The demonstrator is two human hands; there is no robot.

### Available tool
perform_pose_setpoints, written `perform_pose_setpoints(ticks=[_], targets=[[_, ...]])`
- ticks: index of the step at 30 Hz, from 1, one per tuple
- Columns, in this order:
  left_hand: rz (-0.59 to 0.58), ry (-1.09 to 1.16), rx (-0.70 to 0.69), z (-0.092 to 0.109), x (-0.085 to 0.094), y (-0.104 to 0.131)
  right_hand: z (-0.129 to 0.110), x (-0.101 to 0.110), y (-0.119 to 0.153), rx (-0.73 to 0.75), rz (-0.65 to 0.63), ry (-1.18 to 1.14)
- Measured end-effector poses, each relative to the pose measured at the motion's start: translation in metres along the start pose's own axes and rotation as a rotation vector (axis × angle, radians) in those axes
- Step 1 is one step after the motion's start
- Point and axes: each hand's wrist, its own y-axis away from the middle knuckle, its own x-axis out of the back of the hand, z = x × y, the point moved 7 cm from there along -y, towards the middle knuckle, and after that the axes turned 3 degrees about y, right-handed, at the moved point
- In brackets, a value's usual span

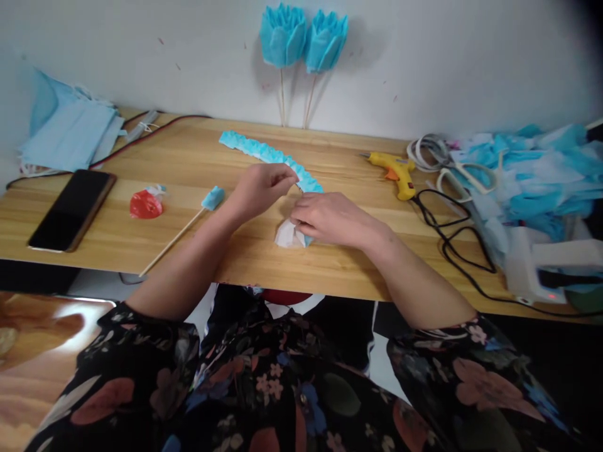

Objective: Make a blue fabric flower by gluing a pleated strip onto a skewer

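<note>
My left hand [264, 191] is closed, thumb and fingertips pinched together just above my right hand. What sits in the pinch is too small to make out; a tiny thin bit shows between the two hands. My right hand [332, 218] has its fingers bent over a crumpled white-and-blue fabric piece [288, 235], gripping its upper edge close to the table. Behind both hands lies a gathered blue fabric strip [264, 150], its near end partly covered by them. By my left forearm rests a wooden stick with a blue fabric tip [213, 198].
Two blue fabric flowers [282, 37] on sticks lean against the wall. A yellow glue gun [396, 172], scissors [466, 179], a black cord [443, 235] and blue scraps [537, 169] lie right. Left are face masks [70, 135], a phone [73, 210] and a red wrapper [146, 204].
</note>
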Motion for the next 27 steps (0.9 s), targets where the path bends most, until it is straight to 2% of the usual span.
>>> perform_pose_setpoints(ticks=[4, 6, 11, 17, 23, 27], targets=[[0.054, 0.438, 0.139, -0.014, -0.005, -0.003, 0.027, 0.024, 0.006, -0.129, 0.32, -0.062], [0.045, 0.607, 0.214, -0.021, -0.011, -0.004, 0.041, 0.033, 0.01, -0.179, 0.47, -0.11], [-0.082, 0.766, 0.332, -0.025, -0.031, -0.002, 0.059, 0.038, 0.015, -0.244, 0.673, -0.09], [-0.122, 0.735, 0.264, -0.016, -0.035, 0.004, 0.072, 0.035, 0.019, -0.367, 0.759, -0.068], [-0.005, 0.469, 0.192, -0.022, -0.03, 0.001, 0.073, 0.028, 0.016, -0.434, 0.694, -0.215], [0.045, 0.364, 0.171, -0.025, -0.024, -0.002, 0.073, 0.025, 0.016, -0.46, 0.704, -0.29]])
